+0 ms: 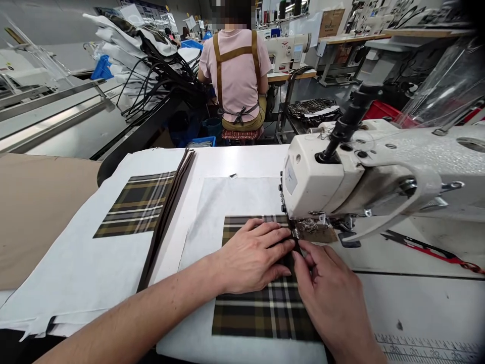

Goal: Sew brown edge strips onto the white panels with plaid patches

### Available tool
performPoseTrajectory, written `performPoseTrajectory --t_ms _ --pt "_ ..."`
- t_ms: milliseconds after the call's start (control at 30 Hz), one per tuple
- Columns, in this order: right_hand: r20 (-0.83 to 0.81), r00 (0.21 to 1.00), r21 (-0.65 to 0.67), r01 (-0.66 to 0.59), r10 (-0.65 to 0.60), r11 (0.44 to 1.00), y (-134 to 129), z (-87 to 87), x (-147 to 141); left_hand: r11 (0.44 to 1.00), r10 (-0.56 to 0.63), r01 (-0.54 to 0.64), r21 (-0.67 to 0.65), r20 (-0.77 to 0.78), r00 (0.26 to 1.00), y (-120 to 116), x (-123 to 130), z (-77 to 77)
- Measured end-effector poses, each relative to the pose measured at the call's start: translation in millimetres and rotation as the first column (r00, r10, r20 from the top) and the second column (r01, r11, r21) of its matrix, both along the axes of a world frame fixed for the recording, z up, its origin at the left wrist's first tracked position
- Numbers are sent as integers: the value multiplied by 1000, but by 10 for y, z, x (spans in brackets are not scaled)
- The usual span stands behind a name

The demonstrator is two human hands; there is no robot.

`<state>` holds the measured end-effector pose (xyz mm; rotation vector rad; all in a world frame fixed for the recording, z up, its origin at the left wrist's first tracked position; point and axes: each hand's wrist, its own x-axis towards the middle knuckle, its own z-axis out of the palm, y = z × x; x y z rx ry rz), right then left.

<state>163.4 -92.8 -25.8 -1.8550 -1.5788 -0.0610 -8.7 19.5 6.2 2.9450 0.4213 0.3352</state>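
A white fabric panel (200, 313) with a dark plaid patch (250, 316) lies under the head of a white sewing machine (314, 177). My left hand (255, 255) rests flat on the patch, fingers spread and pointing toward the needle area. At the patch's right edge, just in front of the presser foot, my right hand (329, 293) pinches the dark fabric edge between thumb and index finger. To the left sits a stack of similar white panels (94, 273) with dark edges, a plaid patch (136, 202) on the top one.
Red-handled snips (428, 247) lie on the machine bed at the right. Beige fabric (38, 212) covers the far left. Beyond the table, a person (238, 76) sits facing away, near a tall pile of white and black pieces (140, 60).
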Motion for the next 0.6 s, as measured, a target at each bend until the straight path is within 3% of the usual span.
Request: performPoseTrajectory --t_ms 600 --pt "-11 1000 -11 6 -6 1000 -16 -1 -17 1000 16 -17 17 29 999 -43 -20 -51"
